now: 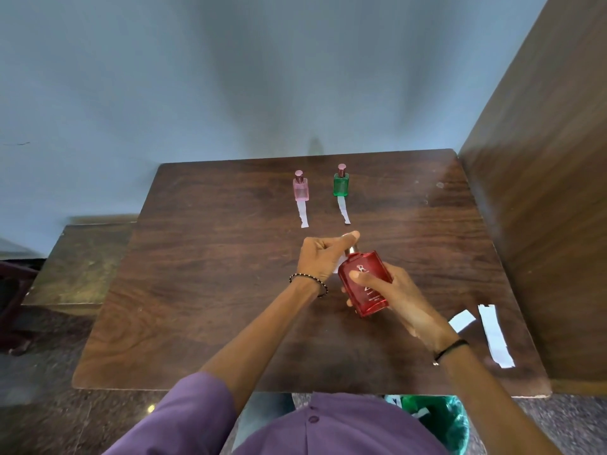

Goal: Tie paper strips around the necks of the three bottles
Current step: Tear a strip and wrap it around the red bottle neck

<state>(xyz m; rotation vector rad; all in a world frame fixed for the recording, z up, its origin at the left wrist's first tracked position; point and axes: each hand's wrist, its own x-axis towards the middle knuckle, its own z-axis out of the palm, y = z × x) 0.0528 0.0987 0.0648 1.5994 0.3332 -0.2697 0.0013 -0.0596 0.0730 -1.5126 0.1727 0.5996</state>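
Left hand (323, 257): fingers curled, pinching a paper strip (338, 266) right at the neck of the red bottle (369, 305), thumb up over the cap. Only a small white bit of that strip shows, can't tell if it's wrapped or knotted.

Right hand (392, 290): grips the red bottle's body, thumb across the front. The bottle is held tilted above the middle of the desk (213, 274), neck pointing to the far edge.

Near the far edge: pink bottle (301, 188) and green bottle (341, 183), upright, side by side, apart. Pink bottle's strip (303, 213) and green bottle's strip (343, 210) lie flat on the desk, each running from its bottle's base toward the near edge.

By the right edge, near corner: short loose strip (461, 320) and long loose strip (496, 336), just beside each other.

Green bin (440, 418) sits under the near edge.
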